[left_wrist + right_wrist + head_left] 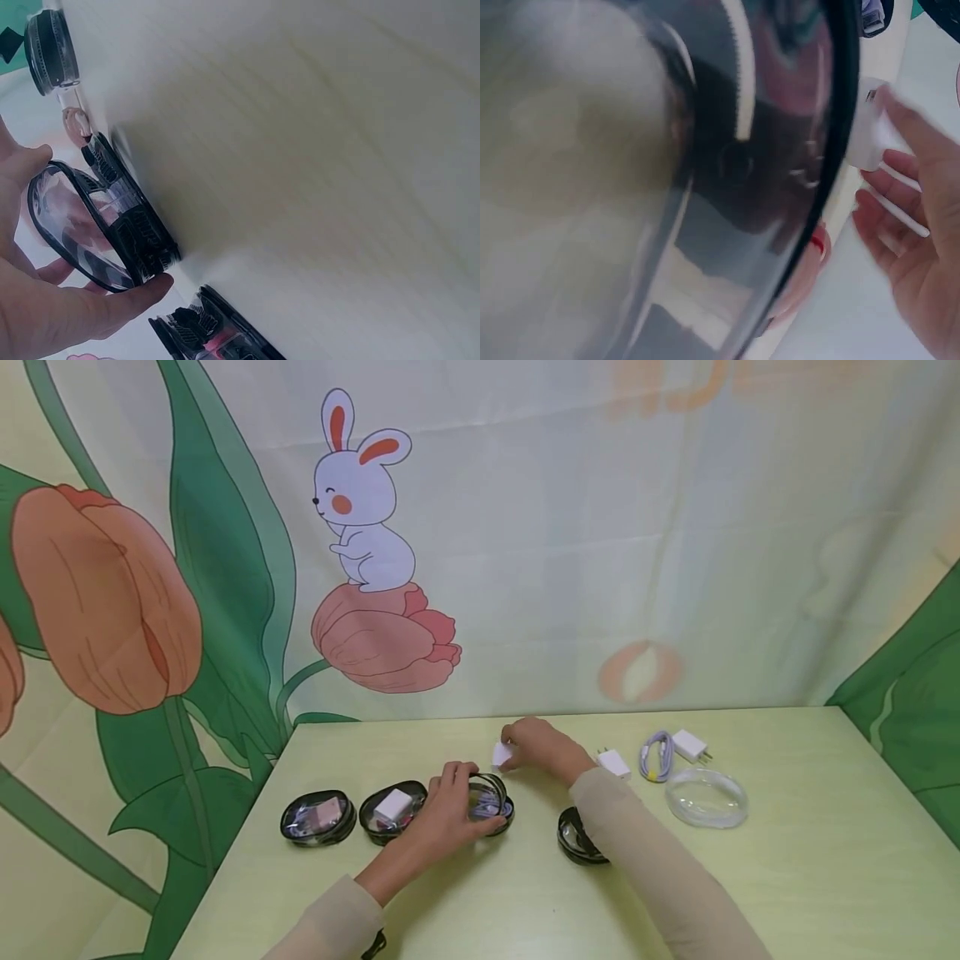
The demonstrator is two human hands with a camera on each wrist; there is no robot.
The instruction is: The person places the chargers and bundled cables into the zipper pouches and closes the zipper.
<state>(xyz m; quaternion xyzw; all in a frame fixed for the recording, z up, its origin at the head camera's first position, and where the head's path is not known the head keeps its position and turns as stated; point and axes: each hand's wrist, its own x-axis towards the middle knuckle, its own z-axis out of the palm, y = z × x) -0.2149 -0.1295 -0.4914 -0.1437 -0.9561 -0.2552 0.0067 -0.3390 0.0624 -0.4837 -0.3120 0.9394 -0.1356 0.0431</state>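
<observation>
My left hand (442,817) holds a small oval clear pouch (139,232) with black trim between thumb and fingers. Its lid is raised, and a bundled light purple cable (489,807) lies inside. Just beyond and to the right, my right hand (546,748) pinches a white charger plug (501,757) at the back of the table; the right wrist view shows the same plug (865,131), slightly blurred, at the fingertips. Below the right forearm sits another black-trimmed pouch (576,842), partly covered by the sleeve.
Two black-trimmed pouches, one left (318,818) and one with a white charger (393,805) on top or inside, stand left of my hand. Rightward lie a white charger (613,763), a coiled purple cable (657,757), another charger (690,746) and a clear oval case (707,820). A printed curtain (525,568) hangs behind.
</observation>
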